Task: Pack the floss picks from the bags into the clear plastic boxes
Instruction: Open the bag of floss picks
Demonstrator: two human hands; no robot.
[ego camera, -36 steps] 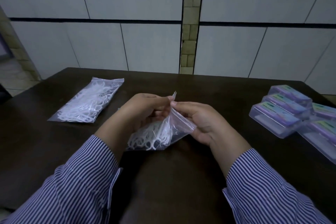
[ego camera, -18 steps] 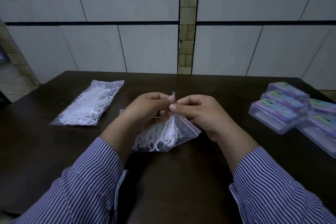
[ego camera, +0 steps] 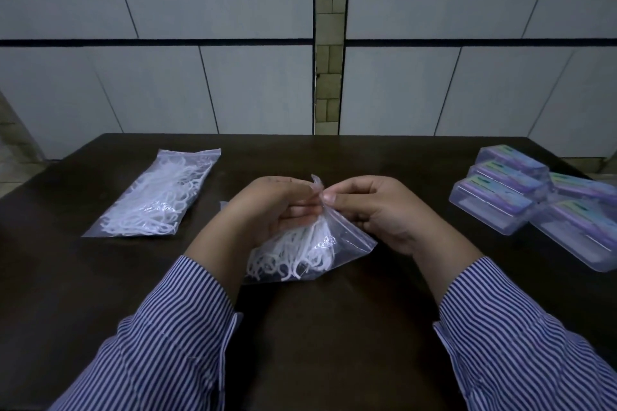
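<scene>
Status: early stage. The small clear zip-seal plastic bag of white floss picks (ego camera: 310, 247) sits at the centre of the dark wooden table (ego camera: 317, 327), its lower end resting on the surface and its top edge raised between both hands. The left hand (ego camera: 267, 207) pinches the bag's top edge from one side, fingers curled on the film. The right hand (ego camera: 377, 207) pinches the same edge from the other side, thumb and forefinger closed on it. The two pinch points touch at the seal. This reads as the opening step; whether the seal has parted cannot be told.

A second clear plastic bag of white floss picks (ego camera: 157, 197) lies flat to the left of the held bag, well apart, and appears sealed and full.

The clear rectangular plastic boxes with purple-and-green labels (ego camera: 494, 203) are grouped to the right of the held bag, well apart. All visible lids appear closed, and no picks can be made out inside.

Remaining, as judged: open the held bag, open a box, transfer picks, repeat for the second bag.
</scene>
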